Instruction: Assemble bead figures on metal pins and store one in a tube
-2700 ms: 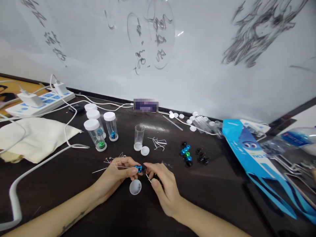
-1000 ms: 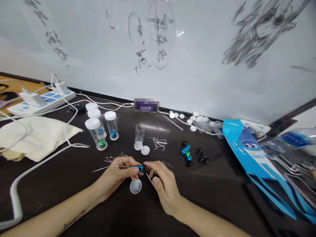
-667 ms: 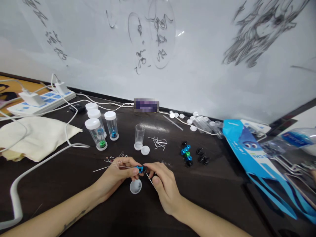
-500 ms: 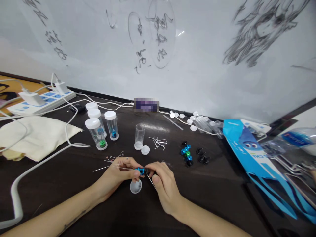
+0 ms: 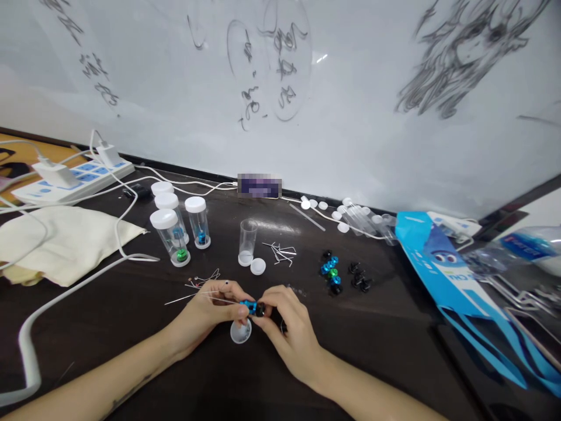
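Note:
A small blue metal part [image 5: 249, 305] is pinched between the thumb and fingers of my left hand [image 5: 214, 309], with a thin wire running from it across the palm. Against its right end sits a black piece [image 5: 260, 309], gripped by the fingertips of my right hand [image 5: 289, 327]. Something thin and dark shows partly under my right palm; I cannot make it out. Just below my left fingertips lies a round white cap [image 5: 241, 331] with small bits in it. Thin wires with reddish ends [image 5: 196, 283] lie behind my left hand.
Capped tubes [image 5: 198, 222] stand at the left, near a cream cloth [image 5: 56, 242]. An open tube [image 5: 248, 240], a white cap [image 5: 258, 266] and bent wires [image 5: 283, 252] lie ahead. Blue, green and black parts [image 5: 333, 272] sit right, before a blue bag [image 5: 438, 263].
My right thumb has moved left and up to the black piece, which now shows more clearly. The thin rod that stuck out under my right fingers no longer shows there.

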